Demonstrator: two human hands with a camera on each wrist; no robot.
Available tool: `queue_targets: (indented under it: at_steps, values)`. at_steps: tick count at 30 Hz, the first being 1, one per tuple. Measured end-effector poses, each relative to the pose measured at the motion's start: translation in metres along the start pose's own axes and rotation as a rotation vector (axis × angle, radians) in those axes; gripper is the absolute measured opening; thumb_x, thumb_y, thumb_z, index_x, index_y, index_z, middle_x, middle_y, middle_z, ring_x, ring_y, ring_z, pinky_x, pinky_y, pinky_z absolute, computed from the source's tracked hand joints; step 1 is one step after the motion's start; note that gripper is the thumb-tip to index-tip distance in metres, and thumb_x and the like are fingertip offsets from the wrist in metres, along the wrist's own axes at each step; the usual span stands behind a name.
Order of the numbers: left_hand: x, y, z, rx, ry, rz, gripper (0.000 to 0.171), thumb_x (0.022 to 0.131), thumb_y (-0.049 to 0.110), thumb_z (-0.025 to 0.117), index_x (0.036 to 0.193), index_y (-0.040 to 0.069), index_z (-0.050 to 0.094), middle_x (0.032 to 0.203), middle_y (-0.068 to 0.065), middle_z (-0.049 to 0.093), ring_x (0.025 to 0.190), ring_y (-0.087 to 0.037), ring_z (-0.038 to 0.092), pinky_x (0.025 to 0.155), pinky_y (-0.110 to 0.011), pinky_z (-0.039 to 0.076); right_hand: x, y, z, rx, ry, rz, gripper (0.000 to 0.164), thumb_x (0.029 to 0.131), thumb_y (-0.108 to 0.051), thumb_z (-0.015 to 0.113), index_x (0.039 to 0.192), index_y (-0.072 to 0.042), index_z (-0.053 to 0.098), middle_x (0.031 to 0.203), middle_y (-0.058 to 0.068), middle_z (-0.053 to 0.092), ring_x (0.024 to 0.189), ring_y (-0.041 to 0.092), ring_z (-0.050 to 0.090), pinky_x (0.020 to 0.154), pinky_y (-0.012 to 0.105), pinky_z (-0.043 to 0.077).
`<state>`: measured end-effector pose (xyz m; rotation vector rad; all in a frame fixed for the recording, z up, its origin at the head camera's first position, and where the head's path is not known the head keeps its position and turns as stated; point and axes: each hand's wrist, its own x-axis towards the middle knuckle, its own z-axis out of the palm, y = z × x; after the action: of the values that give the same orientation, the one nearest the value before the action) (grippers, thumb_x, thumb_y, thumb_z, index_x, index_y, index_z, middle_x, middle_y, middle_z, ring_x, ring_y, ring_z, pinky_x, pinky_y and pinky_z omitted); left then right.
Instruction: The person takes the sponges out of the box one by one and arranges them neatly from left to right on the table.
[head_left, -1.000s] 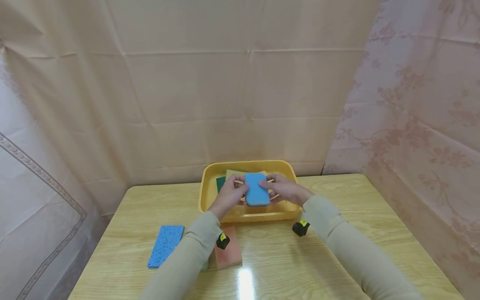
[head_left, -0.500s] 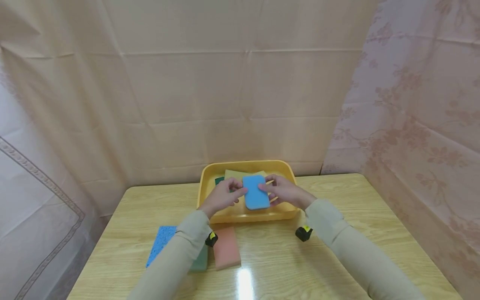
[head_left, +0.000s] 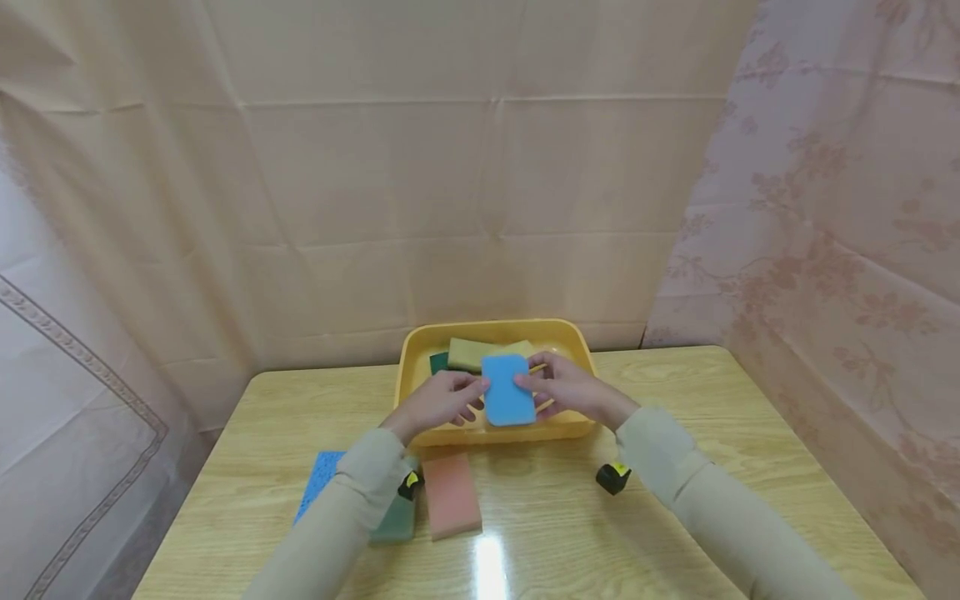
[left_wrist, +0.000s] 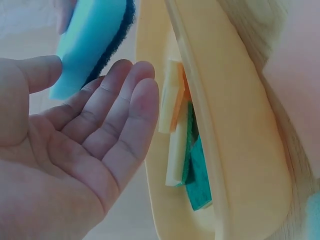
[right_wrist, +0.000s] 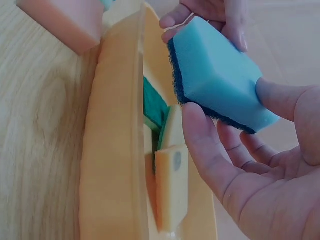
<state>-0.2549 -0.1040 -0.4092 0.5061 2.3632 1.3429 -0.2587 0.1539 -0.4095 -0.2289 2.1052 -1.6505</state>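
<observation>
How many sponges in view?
7: blue sponge in right hand; green, green-backed yellow and orange-backed yellow in the tray; speckled blue, pale green and pink on the table. More may be hidden behind the left sleeve.

Blue sponge is dark-backed; held above tray.

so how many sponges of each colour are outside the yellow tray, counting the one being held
Blue: 2, the held sponge and the speckled sponge
Green: 1, the partly covered sponge
Pink: 1, the plain pink sponge
Total: 4 in view
</observation>
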Motion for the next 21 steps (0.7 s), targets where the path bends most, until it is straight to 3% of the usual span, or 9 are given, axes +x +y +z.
queue_targets:
  at_steps: [6, 12, 15, 21]
  values:
    - [-0.007, -0.005, 0.000, -0.012, -0.035, 0.014, 0.049, 0.104, 0.048, 0.053, 0.124, 0.006, 0.067, 0.110, -0.017, 0.071, 0.097, -0.035, 0.068, 0.080, -0.040, 0.059, -0.010, 0.003, 0.003, 0.031, -0.040, -0.003, 0.060, 0.102, -0.029, 0.064, 0.144, 0.004, 0.035, 0.122, 0.024, 0.058, 0.094, 0.031, 0.069, 0.081, 0.047, 0.060]
    - [-0.016, -0.008, 0.002, -0.035, -0.037, 0.022, 0.048, 0.103, 0.050, 0.054, 0.119, 0.007, 0.068, 0.113, -0.018, 0.068, 0.097, -0.029, 0.067, 0.082, -0.038, 0.058, -0.018, 0.006, 0.005, 0.033, -0.087, -0.051, 0.060, 0.102, -0.028, 0.064, 0.143, 0.006, 0.038, 0.119, 0.023, 0.058, 0.094, 0.032, 0.068, 0.082, 0.049, 0.060]
    - [-0.019, -0.010, 0.005, -0.038, -0.028, 0.024, 0.046, 0.103, 0.051, 0.054, 0.114, 0.009, 0.069, 0.111, -0.016, 0.069, 0.095, -0.026, 0.066, 0.082, -0.037, 0.058, -0.021, 0.010, 0.006, 0.030, -0.094, -0.060, 0.059, 0.101, -0.029, 0.065, 0.142, 0.006, 0.040, 0.118, 0.022, 0.057, 0.094, 0.033, 0.068, 0.080, 0.047, 0.061]
    - [-0.027, -0.015, 0.019, -0.066, -0.007, 0.004, 0.044, 0.102, 0.051, 0.056, 0.108, 0.010, 0.070, 0.105, -0.007, 0.072, 0.093, -0.026, 0.065, 0.082, -0.040, 0.057, -0.030, 0.019, 0.009, -0.008, -0.108, -0.087, 0.054, 0.102, -0.028, 0.064, 0.140, 0.005, 0.045, 0.114, 0.022, 0.055, 0.091, 0.033, 0.069, 0.080, 0.055, 0.059]
